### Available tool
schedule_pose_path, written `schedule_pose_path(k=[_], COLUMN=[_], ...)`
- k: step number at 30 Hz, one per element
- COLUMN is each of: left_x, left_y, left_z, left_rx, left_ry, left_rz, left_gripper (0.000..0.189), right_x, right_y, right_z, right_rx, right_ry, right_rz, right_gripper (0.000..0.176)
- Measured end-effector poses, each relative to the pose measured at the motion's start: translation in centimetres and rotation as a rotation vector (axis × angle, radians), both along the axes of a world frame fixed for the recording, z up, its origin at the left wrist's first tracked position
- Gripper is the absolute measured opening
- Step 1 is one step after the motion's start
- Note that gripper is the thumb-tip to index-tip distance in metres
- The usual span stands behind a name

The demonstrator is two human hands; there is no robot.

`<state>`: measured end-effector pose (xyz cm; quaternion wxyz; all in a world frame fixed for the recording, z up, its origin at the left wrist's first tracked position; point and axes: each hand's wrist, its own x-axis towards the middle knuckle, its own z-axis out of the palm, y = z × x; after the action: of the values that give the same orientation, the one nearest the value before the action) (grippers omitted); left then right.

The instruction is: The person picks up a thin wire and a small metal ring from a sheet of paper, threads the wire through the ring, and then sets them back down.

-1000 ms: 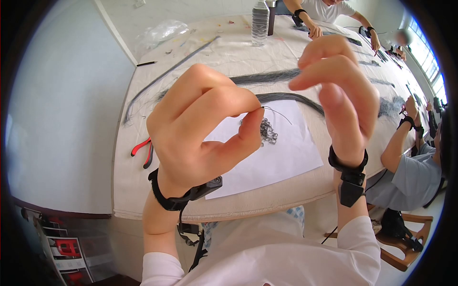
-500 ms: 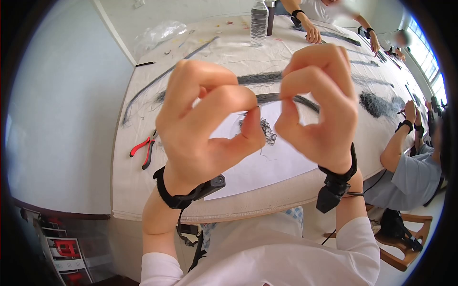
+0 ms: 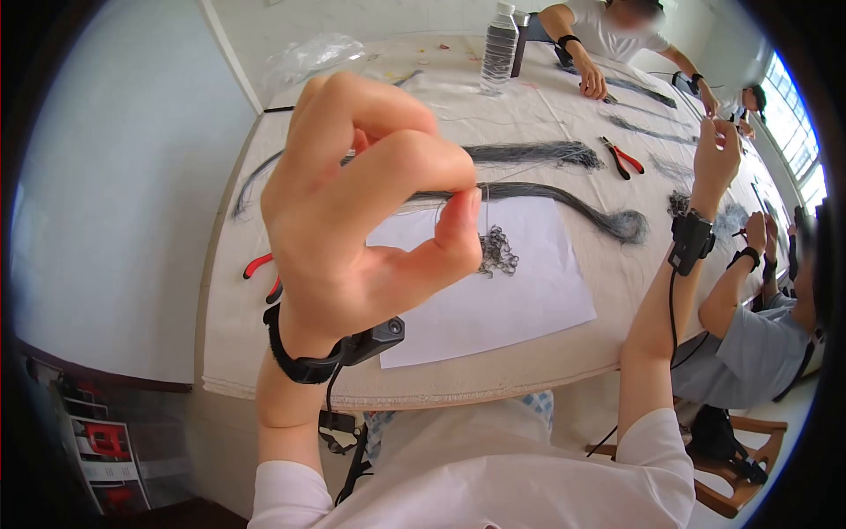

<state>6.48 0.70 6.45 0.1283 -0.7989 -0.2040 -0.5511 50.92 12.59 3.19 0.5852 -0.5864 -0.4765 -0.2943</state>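
My left hand (image 3: 352, 203) is raised over the left part of the white paper, thumb and index finger pinched; what they hold is too small to make out. Beside the pinch, a small pile of dark curly wire pieces (image 3: 499, 252) lies on the paper (image 3: 502, 309). Out to the right, my right hand (image 3: 718, 163) is lifted with its fingertips together, and any thing between them is too fine to tell. Bundles of dark strands (image 3: 529, 154) stretch across the cloth behind the paper, one ending in a fuzzy tuft (image 3: 624, 226).
Red-handled pliers (image 3: 624, 159) lie right of the bundles, another pair (image 3: 261, 264) at the left. A clear bottle (image 3: 500, 48) and a dark flask (image 3: 520, 44) stand at the back. A co-worker's hand (image 3: 591, 78) is at the far side; another person's arm (image 3: 736, 286) is at the right.
My right hand has moved far out to the right and away from my left hand, uncovering the right pliers and tuft. My left hand remains pinched over the paper.
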Motion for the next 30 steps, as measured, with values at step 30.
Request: schedule_pose_path(k=[30], left_x=[2.0], left_y=[0.4], left_z=[-1.6], left_rx=[-0.240], left_ry=[-0.099], left_rz=[-0.112], left_gripper=[0.015], right_x=[-22.6], right_y=[-10.3], right_z=[2.3], right_rx=[-0.334], right_ry=[-0.218], right_rz=[1.232], right_gripper=[0.009])
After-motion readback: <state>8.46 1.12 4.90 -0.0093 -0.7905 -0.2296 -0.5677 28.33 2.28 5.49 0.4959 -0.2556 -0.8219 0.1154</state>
